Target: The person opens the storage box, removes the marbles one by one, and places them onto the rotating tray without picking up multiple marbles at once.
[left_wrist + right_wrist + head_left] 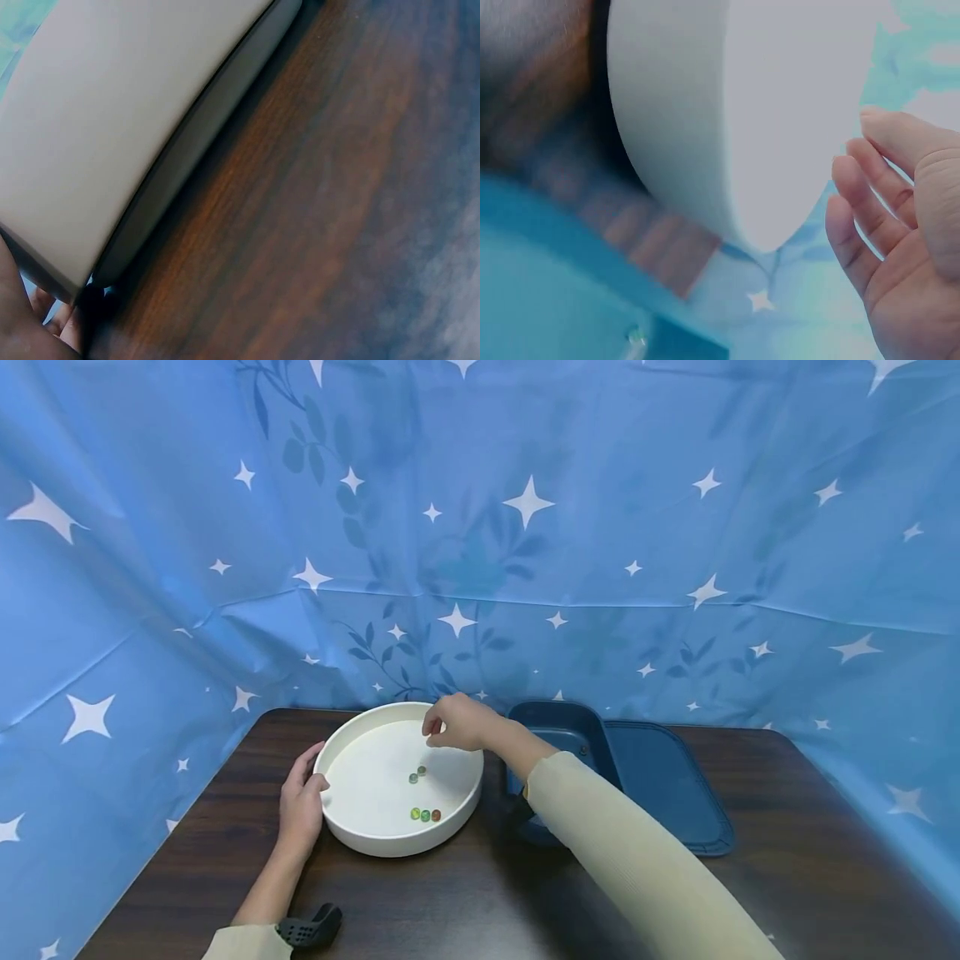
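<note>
I cannot tell whether the right grip [461, 722], with its fingers bent, pinches something small, because its fingertips are partly hidden. It is above the far right part of the white tray [367, 777]. Two small beads [413, 778] lie inside, nearer to the person than this grip; three coloured beads [425, 816] in a row lie nearer still. The left grip [302, 802] holds the tray's left side. To the right of the right grip, the sleeve [622, 835] partly covers the blue bin [555, 717].
</note>
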The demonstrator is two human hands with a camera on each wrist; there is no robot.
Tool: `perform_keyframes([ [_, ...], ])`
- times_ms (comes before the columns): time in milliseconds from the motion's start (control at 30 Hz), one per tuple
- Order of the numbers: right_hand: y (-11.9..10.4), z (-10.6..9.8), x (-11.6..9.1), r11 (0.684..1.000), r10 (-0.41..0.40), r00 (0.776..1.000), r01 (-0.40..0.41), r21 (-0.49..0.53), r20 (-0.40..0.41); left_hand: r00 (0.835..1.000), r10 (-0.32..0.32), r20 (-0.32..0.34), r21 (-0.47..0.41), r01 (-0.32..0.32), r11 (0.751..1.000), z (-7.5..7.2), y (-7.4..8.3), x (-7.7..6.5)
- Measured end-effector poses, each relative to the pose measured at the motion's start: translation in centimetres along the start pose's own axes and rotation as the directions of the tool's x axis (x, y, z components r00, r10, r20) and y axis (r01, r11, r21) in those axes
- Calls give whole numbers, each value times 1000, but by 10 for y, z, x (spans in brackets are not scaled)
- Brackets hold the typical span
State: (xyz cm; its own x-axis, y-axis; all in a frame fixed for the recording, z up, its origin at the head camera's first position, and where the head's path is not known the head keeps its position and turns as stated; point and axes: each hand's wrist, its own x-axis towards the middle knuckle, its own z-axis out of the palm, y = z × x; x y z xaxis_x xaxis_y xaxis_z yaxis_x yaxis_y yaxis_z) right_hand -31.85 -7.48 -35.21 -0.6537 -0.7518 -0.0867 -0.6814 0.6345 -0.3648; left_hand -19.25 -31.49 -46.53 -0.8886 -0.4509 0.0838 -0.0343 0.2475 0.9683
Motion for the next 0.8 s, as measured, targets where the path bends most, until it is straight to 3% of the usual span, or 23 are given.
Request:
perform_keyframes([
  [167,14,-16,-10,1000,7,998,-7,0,-57,1000,0,-2,-2,0,1000,-1,-1,0],
  [433,57,-30,-30,998,56,992,-56,-2,-114,1000,1,6,-6,-1,1000,-1,0,1],
  [800,115,-24,-47,989,148,977,-144,32,-152,1000,-2,14,-20,2,1000,0,0,0],
])
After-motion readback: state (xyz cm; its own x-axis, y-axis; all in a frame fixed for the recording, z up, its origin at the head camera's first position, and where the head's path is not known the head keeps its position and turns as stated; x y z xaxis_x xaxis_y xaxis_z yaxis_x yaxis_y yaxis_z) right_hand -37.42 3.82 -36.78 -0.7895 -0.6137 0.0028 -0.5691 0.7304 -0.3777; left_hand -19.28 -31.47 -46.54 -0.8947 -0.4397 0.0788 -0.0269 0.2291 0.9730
